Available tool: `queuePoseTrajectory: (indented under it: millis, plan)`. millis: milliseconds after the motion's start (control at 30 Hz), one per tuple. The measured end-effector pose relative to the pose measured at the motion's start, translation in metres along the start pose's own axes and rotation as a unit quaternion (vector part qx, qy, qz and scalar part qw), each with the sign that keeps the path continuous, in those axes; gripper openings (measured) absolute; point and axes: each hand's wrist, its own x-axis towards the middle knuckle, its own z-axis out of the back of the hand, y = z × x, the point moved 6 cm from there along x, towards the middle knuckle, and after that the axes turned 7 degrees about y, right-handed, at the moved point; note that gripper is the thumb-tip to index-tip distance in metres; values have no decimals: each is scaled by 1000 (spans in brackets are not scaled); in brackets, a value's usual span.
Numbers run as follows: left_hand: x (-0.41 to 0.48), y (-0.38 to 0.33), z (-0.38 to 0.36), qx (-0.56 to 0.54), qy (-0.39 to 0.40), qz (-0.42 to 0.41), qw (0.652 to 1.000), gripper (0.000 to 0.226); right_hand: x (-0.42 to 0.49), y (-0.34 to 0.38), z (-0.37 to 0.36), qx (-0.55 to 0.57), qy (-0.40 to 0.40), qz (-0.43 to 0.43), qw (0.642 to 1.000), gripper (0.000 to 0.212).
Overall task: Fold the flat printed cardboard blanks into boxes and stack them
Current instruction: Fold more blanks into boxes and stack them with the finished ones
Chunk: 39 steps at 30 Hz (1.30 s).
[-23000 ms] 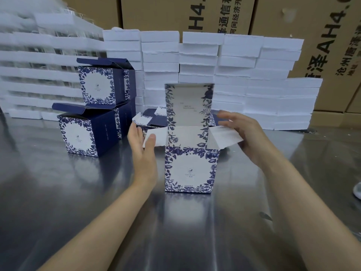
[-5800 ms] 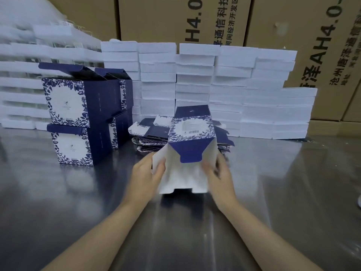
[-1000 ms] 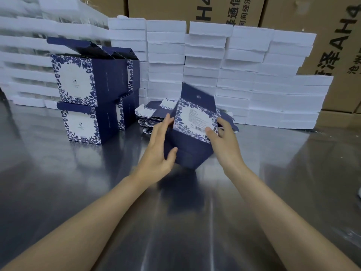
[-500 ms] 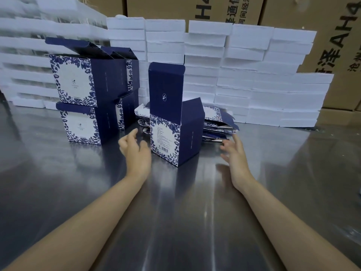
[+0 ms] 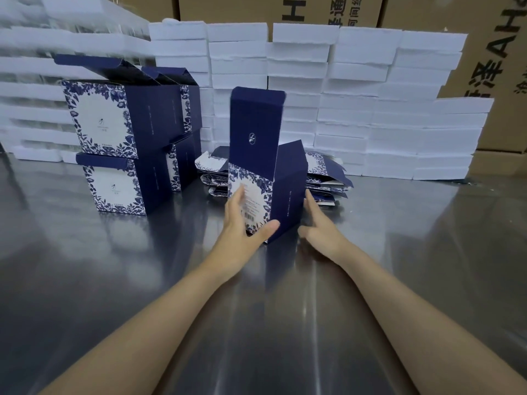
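A folded navy box (image 5: 286, 195) with blue floral print stands upright on the steel table (image 5: 256, 323), its lid flap (image 5: 255, 124) pointing straight up. My left hand (image 5: 242, 226) lies flat against the box's printed barcode face, thumb across the bottom corner. My right hand (image 5: 319, 226) touches the plain navy side with straight fingers. Behind the box lies a pile of flat printed blanks (image 5: 325, 181). To the left, finished boxes (image 5: 125, 138) stand stacked two high with open lids.
Stacks of white foam slabs (image 5: 370, 109) form a wall along the table's far edge. Brown shipping cartons (image 5: 499, 38) rise behind them. Bare steel stretches in front of and to the right of the box.
Both hands, apart from the standing box half a second ago, have closed in and now touch its two near faces. A second ago they held it tilted in the air.
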Motion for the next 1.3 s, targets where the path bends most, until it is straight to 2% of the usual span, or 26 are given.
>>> queuePoseTrajectory:
  millis: [67, 133, 200, 267, 333, 433, 500, 567, 633, 700, 800, 867, 933, 1067, 1167, 1233, 1300]
  plan:
    - [4, 0, 6, -16, -26, -4, 1000, 99, -7, 2, 22, 101, -141, 29, 985, 56]
    - [8, 4, 25, 9, -135, -2, 991, 79, -19, 0, 45, 126, -288, 49, 948, 37]
    - [8, 13, 45, 49, -234, 29, 971, 66, -25, -6, 55, 145, -355, 44, 923, 33]
    - [8, 24, 57, 30, -284, 67, 956, 57, -24, -10, 56, 151, -377, 30, 914, 31]
    - [10, 32, 59, -13, -284, 81, 955, 44, -21, -10, 53, 136, -366, 12, 920, 29]
    - [18, 36, 47, -62, -208, 92, 972, 34, -15, -9, 44, 124, -289, -17, 949, 39]
    - [23, 38, 34, -125, -128, 108, 978, 37, -8, -7, 32, 137, -188, -27, 972, 51]
    - [26, 39, 25, -150, -68, 103, 981, 41, -4, -1, 18, 145, -104, -20, 984, 50]
    - [25, 39, 24, -131, -43, 91, 986, 51, -7, 3, 19, 125, -116, 13, 985, 39]
    - [21, 40, 26, -129, -47, 99, 986, 60, -15, 12, 23, 60, -161, 67, 983, 33]
    - [18, 33, 24, -97, -30, 79, 992, 75, -27, 30, 23, -66, -196, 172, 963, 43]
    - [13, 14, 20, -31, -25, -20, 999, 79, -31, 42, 16, -100, -200, 238, 945, 47]
    - [5, -5, 18, 38, -44, -131, 990, 75, -31, 49, 10, -90, -198, 270, 938, 46]
    - [-4, -27, 20, 94, -67, -234, 965, 68, -32, 59, 15, -5, -199, 271, 942, 36]
    - [-8, -39, 25, 151, -112, -300, 935, 42, -23, 69, 19, 59, -186, 229, 954, 27]
    - [-9, -45, 34, 153, -162, -284, 932, 33, -15, 72, 20, 92, -153, 177, 968, 21]
    - [-6, -53, 41, 118, -175, -230, 950, 38, -12, 69, 22, 130, -124, 139, 974, 19]
